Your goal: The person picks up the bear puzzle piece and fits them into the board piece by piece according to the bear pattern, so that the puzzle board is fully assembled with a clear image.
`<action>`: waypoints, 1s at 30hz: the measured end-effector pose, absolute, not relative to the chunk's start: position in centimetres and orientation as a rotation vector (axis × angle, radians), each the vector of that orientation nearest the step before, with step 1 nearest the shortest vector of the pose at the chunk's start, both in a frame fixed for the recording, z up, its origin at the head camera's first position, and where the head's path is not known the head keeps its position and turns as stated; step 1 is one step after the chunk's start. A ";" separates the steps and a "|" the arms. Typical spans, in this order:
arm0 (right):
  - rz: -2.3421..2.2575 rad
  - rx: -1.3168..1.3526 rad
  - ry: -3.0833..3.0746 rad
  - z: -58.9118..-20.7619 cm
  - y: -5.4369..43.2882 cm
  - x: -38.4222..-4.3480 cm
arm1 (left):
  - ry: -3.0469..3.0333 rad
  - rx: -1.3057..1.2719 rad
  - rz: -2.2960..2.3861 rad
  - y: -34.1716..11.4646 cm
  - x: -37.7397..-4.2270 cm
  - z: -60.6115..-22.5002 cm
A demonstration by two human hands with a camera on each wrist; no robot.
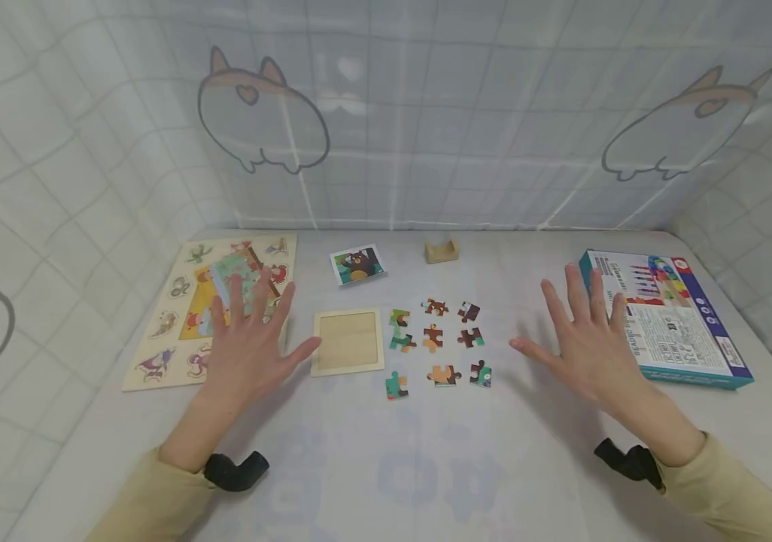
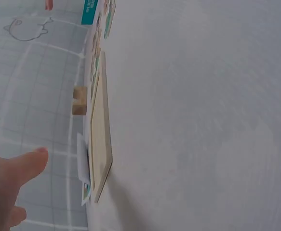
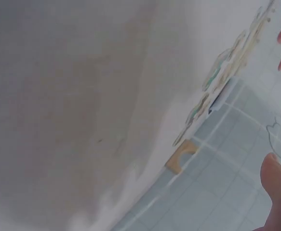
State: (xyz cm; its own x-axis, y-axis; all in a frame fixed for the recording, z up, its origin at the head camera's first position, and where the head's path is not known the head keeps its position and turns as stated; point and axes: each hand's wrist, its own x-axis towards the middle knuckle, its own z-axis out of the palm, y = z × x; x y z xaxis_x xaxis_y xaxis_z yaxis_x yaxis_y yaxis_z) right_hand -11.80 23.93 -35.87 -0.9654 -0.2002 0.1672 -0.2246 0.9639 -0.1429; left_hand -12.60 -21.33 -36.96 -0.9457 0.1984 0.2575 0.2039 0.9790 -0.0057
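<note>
My left hand is held with fingers spread over the right side of a wooden animal board, holding nothing. Its thumb overlaps the left edge of a square wooden puzzle tray in the head view. My right hand, fingers also spread and holding nothing, overlaps the left edge of a boxed toy. Between the hands lie several jigsaw pieces in loose rows, showing brown, orange and green print. In the left wrist view the tray lies flat on the table.
A picture card of a bear lies behind the tray. Right of it stands a small wooden holder with a notch. Colourful flat pictures lie on the animal board. A patterned curtain hangs along the table's back edge.
</note>
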 end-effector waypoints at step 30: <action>1.191 0.679 -2.751 -39.0 13.2 -15.7 | -3.150 -0.489 -0.622 -18.5 -12.0 -39.4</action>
